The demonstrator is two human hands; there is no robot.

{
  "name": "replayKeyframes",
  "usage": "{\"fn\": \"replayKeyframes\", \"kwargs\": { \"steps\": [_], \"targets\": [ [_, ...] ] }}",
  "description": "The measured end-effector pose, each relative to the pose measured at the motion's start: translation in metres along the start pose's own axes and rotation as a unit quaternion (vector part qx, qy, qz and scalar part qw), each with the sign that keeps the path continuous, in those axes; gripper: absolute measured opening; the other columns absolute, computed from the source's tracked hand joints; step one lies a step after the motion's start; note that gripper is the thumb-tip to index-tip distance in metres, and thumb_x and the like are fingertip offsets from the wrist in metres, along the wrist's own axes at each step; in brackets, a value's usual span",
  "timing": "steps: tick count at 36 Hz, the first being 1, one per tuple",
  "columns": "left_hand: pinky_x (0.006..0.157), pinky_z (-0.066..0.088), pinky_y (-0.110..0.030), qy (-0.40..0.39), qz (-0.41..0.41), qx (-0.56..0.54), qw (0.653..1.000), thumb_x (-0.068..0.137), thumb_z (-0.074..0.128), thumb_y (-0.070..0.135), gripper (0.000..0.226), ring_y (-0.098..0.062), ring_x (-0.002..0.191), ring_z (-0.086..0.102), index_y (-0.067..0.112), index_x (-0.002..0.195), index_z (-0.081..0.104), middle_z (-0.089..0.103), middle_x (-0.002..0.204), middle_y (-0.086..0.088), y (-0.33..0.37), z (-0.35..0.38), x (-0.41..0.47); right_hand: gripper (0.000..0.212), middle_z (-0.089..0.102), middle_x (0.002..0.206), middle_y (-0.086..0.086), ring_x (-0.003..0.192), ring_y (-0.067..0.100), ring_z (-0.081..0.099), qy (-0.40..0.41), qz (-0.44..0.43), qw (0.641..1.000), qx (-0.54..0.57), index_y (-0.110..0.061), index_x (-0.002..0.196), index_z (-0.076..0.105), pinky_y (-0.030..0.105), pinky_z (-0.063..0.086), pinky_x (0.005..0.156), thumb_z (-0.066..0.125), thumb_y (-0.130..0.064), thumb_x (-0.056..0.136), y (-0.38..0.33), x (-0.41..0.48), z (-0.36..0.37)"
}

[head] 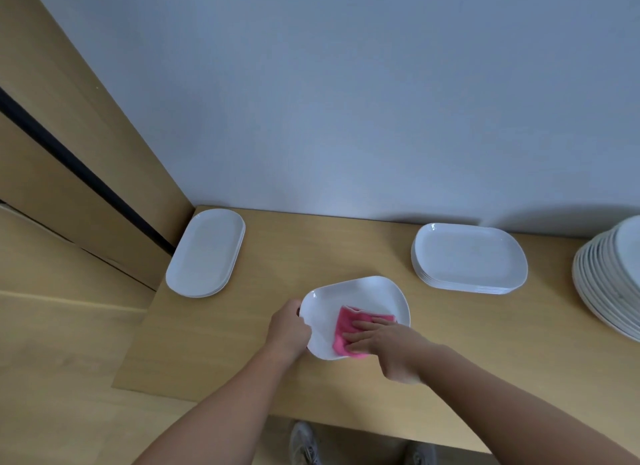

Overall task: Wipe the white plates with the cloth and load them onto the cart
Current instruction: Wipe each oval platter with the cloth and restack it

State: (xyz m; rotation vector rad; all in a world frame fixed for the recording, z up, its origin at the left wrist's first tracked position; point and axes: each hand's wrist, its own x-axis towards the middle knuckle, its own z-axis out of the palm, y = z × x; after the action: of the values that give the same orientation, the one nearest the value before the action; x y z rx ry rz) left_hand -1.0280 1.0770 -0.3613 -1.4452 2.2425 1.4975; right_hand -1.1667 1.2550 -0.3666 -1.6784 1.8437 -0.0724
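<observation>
A white oblong plate is held tilted above the wooden counter. My left hand grips the plate's left rim, fingers curled round the edge. A pink cloth lies folded on the plate's inner face. My right hand presses on the cloth with straight fingers, covering the cloth's right part and the plate's near right rim. No cart is in view.
A small stack of oval plates sits at the counter's left end by a wooden panel. Several oblong plates are stacked at the back right. A taller pile of plates leans at the right edge. A blue-grey wall is behind.
</observation>
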Motion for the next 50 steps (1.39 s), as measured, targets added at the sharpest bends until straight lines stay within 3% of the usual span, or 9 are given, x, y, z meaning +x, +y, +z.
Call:
{"fn": "replayKeyframes", "kwargs": {
  "steps": [12, 18, 22, 28, 31, 33, 36, 40, 50],
  "targets": [
    [0.059, 0.038, -0.027, 0.012, 0.004, 0.029, 0.999, 0.081, 0.039, -0.002, 0.029, -0.02, 0.076, 0.051, 0.01, 0.097, 0.06, 0.063, 0.092, -0.005, 0.0, 0.003, 0.003, 0.062, 0.04, 0.147, -0.02, 0.141, 0.017, 0.024, 0.007, 0.084, 0.984, -0.159, -0.036, 0.132, 0.054, 0.041, 0.014, 0.109, 0.04, 0.0, 0.084, 0.032, -0.038, -0.022],
    [0.062, 0.04, -0.027, 0.014, 0.004, 0.025, 1.0, 0.082, 0.04, -0.002, 0.031, -0.021, 0.079, 0.053, 0.01, 0.101, 0.061, 0.065, 0.097, -0.008, 0.0, 0.004, 0.003, 0.046, 0.049, 0.136, -0.004, 0.125, 0.027, 0.037, 0.01, 0.139, 0.964, -0.226, -0.02, 0.125, 0.059, 0.044, 0.028, 0.106, 0.036, -0.006, 0.087, 0.025, -0.04, -0.025],
    [0.067, 0.047, -0.03, 0.012, 0.008, 0.036, 0.999, 0.086, 0.039, 0.002, 0.027, -0.021, 0.082, 0.058, 0.016, 0.099, 0.058, 0.063, 0.096, -0.004, 0.0, 0.002, 0.004, 0.045, 0.051, 0.128, -0.002, 0.117, 0.028, 0.041, 0.038, 0.188, 0.953, -0.233, -0.02, 0.123, 0.057, 0.04, 0.034, 0.099, 0.035, -0.005, 0.086, 0.024, -0.049, -0.035],
    [0.069, 0.047, -0.032, 0.021, 0.068, 0.104, 0.992, 0.089, 0.044, 0.012, 0.017, -0.02, 0.086, 0.058, 0.021, 0.097, 0.056, 0.059, 0.093, 0.006, -0.006, -0.006, 0.003, 0.055, 0.045, 0.141, -0.008, 0.127, 0.023, 0.037, 0.075, 0.228, 0.954, -0.18, -0.029, 0.134, 0.052, 0.035, 0.036, 0.097, 0.037, -0.004, 0.087, 0.029, -0.064, -0.055],
    [0.078, 0.047, -0.031, 0.014, 0.136, 0.207, 0.969, 0.084, 0.048, 0.016, 0.031, -0.019, 0.102, 0.056, 0.025, 0.112, 0.06, 0.053, 0.116, 0.007, -0.014, -0.013, 0.001, 0.058, 0.043, 0.144, -0.009, 0.13, 0.022, 0.035, 0.087, 0.223, 0.957, -0.165, -0.031, 0.136, 0.05, 0.035, 0.035, 0.097, 0.037, -0.003, 0.087, 0.025, -0.064, -0.058],
    [0.097, 0.042, -0.031, 0.012, 0.189, 0.274, 0.943, 0.088, 0.047, 0.014, 0.044, -0.021, 0.124, 0.045, 0.023, 0.129, 0.058, 0.046, 0.134, 0.002, -0.021, -0.015, 0.003, 0.058, 0.043, 0.144, -0.009, 0.131, 0.021, 0.034, 0.092, 0.221, 0.959, -0.155, -0.031, 0.136, 0.051, 0.035, 0.035, 0.097, 0.037, -0.003, 0.087, 0.021, -0.062, -0.056],
    [0.114, 0.024, -0.03, -0.005, 0.251, 0.343, 0.905, 0.091, 0.043, 0.008, 0.048, -0.026, 0.138, 0.03, 0.025, 0.132, 0.059, 0.038, 0.15, -0.001, -0.028, -0.014, 0.006, 0.059, 0.043, 0.144, -0.01, 0.132, 0.02, 0.034, 0.102, 0.218, 0.96, -0.144, -0.033, 0.134, 0.051, 0.032, 0.035, 0.096, 0.037, -0.003, 0.086, 0.016, -0.059, -0.053],
    [0.119, -0.004, -0.026, -0.035, 0.296, 0.348, 0.889, 0.092, 0.043, 0.005, 0.045, -0.012, 0.147, 0.018, 0.024, 0.126, 0.064, 0.035, 0.155, 0.001, -0.034, -0.01, 0.004, 0.061, 0.041, 0.145, -0.011, 0.133, 0.018, 0.033, 0.114, 0.218, 0.961, -0.129, -0.034, 0.135, 0.05, 0.031, 0.034, 0.097, 0.037, -0.003, 0.084, 0.013, -0.058, -0.052],
    [0.119, 0.002, -0.023, -0.063, 0.326, 0.332, 0.883, 0.1, 0.048, 0.016, 0.028, -0.012, 0.147, 0.023, 0.014, 0.118, 0.069, 0.044, 0.15, 0.001, -0.039, -0.009, -0.005, 0.063, 0.04, 0.148, -0.012, 0.132, 0.017, 0.035, 0.177, 0.218, 0.955, -0.097, -0.035, 0.136, 0.051, 0.028, 0.032, 0.097, 0.04, -0.002, 0.084, 0.007, -0.063, -0.059]
  ]
}}
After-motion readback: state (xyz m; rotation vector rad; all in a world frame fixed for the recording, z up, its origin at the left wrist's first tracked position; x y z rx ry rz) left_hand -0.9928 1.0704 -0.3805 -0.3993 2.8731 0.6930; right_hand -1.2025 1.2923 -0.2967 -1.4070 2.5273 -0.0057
